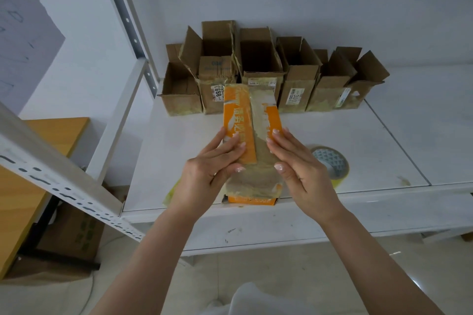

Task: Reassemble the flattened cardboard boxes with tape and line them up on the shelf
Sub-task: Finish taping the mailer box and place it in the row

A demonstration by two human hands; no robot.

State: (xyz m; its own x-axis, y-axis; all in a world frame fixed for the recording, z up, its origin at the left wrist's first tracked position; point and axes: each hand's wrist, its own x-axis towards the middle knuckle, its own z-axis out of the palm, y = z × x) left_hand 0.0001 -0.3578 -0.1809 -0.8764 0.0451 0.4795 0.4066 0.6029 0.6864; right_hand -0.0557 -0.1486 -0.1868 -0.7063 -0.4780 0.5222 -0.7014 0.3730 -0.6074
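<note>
Head view, looking down. The white metal shelf (384,135) spans the scene under and beyond both my hands, its perforated upright post (122,7) rising far to the left of them. Along the back wall, well beyond my fingertips, I see a row of brown cardboard boxes (258,69), standing upright side by side with their top flaps open; several carry printed labels on their near faces. Below and left of my left hand, off the shelf, lies an orange-brown wooden tabletop (38,151), and under it another cardboard carton (71,235) sits on the floor.

The orange-and-tan cardboard box (252,135) lies between my hands on the shelf, long axis running away from me, its near end at the shelf's front edge and its far end just short of the row. Glossy clear tape covers its upper face. My left hand (210,169) lies flat on the left side of this box, fingers straight and close together, thumb pressed on the top. My right hand (297,163) mirrors it on the right side, fingers extended against the upper face, gripping nothing. Just right of my right hand, partly hidden by it, a roll of yellowish packing tape (332,161) lies flat on the shelf.
</note>
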